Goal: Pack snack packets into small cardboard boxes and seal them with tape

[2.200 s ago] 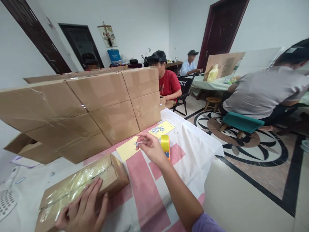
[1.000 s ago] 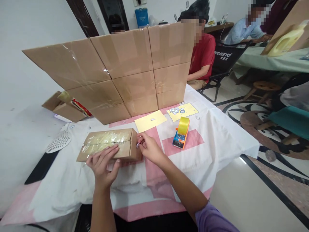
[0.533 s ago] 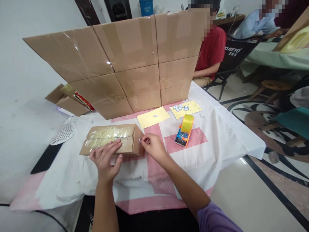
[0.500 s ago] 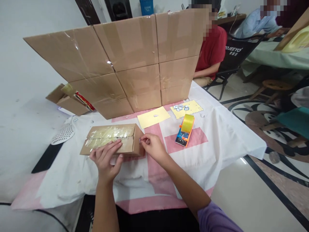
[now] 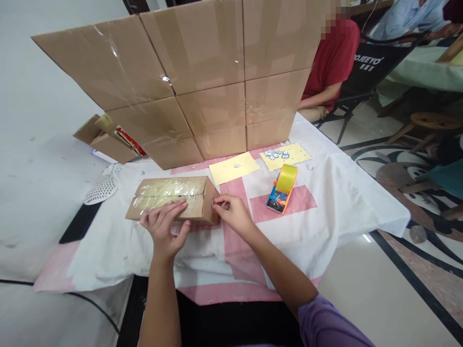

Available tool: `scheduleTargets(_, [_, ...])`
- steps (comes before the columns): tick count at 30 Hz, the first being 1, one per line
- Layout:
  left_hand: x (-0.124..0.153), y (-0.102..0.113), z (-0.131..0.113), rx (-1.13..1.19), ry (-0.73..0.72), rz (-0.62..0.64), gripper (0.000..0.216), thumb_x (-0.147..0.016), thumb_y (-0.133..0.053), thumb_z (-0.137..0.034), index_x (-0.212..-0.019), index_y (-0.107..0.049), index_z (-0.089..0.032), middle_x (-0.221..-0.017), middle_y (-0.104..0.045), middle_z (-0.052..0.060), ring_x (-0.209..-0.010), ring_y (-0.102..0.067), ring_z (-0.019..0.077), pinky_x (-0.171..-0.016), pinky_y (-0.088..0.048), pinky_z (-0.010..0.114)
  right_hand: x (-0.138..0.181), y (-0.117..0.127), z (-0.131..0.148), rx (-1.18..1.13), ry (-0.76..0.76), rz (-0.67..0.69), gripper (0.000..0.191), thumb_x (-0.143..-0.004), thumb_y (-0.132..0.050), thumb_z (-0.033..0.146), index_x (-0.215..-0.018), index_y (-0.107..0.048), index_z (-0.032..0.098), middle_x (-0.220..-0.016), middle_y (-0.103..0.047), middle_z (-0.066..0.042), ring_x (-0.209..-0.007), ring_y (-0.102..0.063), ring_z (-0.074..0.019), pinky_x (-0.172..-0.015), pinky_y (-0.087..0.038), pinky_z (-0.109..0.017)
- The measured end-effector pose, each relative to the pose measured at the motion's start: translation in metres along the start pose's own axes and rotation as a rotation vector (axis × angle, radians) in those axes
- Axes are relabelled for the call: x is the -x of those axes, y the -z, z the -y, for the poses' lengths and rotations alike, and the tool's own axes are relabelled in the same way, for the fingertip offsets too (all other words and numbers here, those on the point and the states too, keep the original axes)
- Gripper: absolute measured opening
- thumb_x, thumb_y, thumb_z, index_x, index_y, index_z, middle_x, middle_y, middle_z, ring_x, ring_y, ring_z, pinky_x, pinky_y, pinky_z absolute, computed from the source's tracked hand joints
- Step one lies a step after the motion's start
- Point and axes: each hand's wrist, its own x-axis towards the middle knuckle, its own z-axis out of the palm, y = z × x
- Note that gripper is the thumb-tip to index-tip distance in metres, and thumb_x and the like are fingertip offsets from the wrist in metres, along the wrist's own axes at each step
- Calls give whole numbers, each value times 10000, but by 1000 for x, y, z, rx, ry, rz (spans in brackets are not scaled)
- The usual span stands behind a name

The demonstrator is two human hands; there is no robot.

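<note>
A closed cardboard box [image 5: 202,200] with shiny clear-yellow tape along its top seam lies on the cloth in front of me. My left hand [image 5: 164,224] rests on its near side, fingers spread over the top and thumb apart at the near edge. At the box's right end is my right hand [image 5: 231,212], thumb and forefinger pinched together against that face. A tiny pale piece shows at those fingertips, too small to name. To the right stands a tape dispenser [image 5: 282,189] with a yellow roll and an orange-and-blue body.
Behind the box rises a tall wall of taped cardboard boxes [image 5: 213,106]. Two yellow sheets [image 5: 226,171] lie before it, the right one bearing several small whitish pieces [image 5: 277,154]. An opened carton [image 5: 112,144] sits at the left. A person in red [image 5: 334,67] sits beyond the table.
The view has shifted, so the table scene appears slightly higher and further right. Both hands keep their places on the box, the right fingertips still pinched at its end.
</note>
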Motion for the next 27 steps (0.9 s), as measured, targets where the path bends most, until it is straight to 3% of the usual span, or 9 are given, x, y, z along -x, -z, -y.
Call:
scheduleTargets(6, [1, 1, -2, 2, -9, -12, 270, -891, -639, -321, -1146, -681, -243, -1151, -772, 88, -1080, -648, 292, -1008, -290, 477, -2, 13, 2, 20, 36, -34, 191, -797, -657, 163, -906, -813, 172, -870, -784, -64, -711, -649, -159, -679, -494, -270])
scheduleTargets(11, [2, 0, 0, -3, 10, -13, 282, -898, -616, -352, -1152, -683, -251, -1152, -771, 84, -1081, -638, 296, -1014, -283, 482, 4, -3, -4, -75, 32, 84, 194, -826, -646, 234, -847, -822, 156, -842, -787, -61, -776, -691, -204, -698, -516, -290])
scheduleTargets(15, [2, -4, 6, -28, 31, -13, 304, -888, -619, -364, -1167, -689, -267, -1156, -769, 74, -1071, -636, 293, -1026, -271, 473, 10, -14, -4, -101, 45, 126, 295, -867, -578, 252, -998, -812, 130, -891, -779, -51, -782, -673, -195, -696, -513, -286])
scheduleTargets(20, [3, -3, 7, -32, 24, -23, 307, -893, -619, -351, -1182, -683, -270, -1160, -768, 71, -1063, -639, 285, -1033, -264, 470, 12, -17, -3, -76, -117, 98, 492, -837, -556, 168, -1306, -685, 99, -768, -688, -15, -570, -537, -124, -550, -455, -239])
scheduleTargets(25, [3, 0, 8, -61, 9, 4, 290, -910, -616, -366, -1173, -683, -264, -1139, -774, 81, -1060, -637, 295, -1019, -285, 482, 22, -32, -5, 51, 71, 30, 527, -821, -517, 97, -1328, -655, 146, -995, -676, -71, -851, -613, -179, -779, -536, -297])
scheduleTargets(27, [6, 1, 12, -57, 28, 28, 303, -915, -616, -367, -1195, -681, -272, -1152, -767, 88, -1079, -631, 306, -1046, -273, 505, 27, -33, -1, 141, 75, 38, 602, -794, -551, 94, -1391, -602, 149, -1009, -661, -76, -850, -611, -190, -779, -543, -311])
